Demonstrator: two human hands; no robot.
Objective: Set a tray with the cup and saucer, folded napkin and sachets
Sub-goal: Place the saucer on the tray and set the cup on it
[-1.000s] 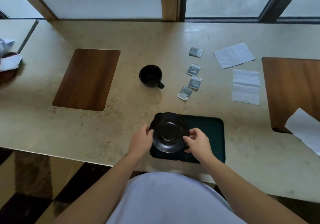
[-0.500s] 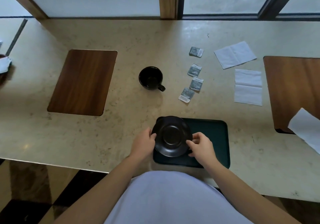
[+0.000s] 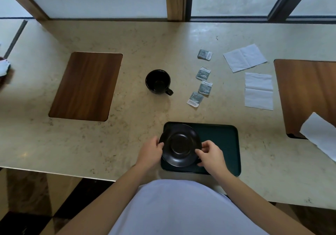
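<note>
A black saucer (image 3: 180, 144) lies over the left end of the dark green tray (image 3: 220, 143) near the counter's front edge. My left hand (image 3: 151, 152) grips its left rim and my right hand (image 3: 211, 153) pinches its right rim. The black cup (image 3: 158, 82) stands empty on the counter beyond the tray, handle toward the right. Several grey sachets (image 3: 203, 82) lie in a loose column right of the cup. Two white napkins (image 3: 259, 90) lie unfolded farther right, one (image 3: 244, 57) behind the other.
A wooden inlay (image 3: 85, 86) sits in the beige counter at the left and another (image 3: 309, 93) at the right, with a white paper sheet (image 3: 321, 136) overlapping its near corner. Windows run along the back.
Both hands keep hold of the saucer, which has settled slightly lower onto the tray's left end. The camera view has shifted a little; nothing else moved.
</note>
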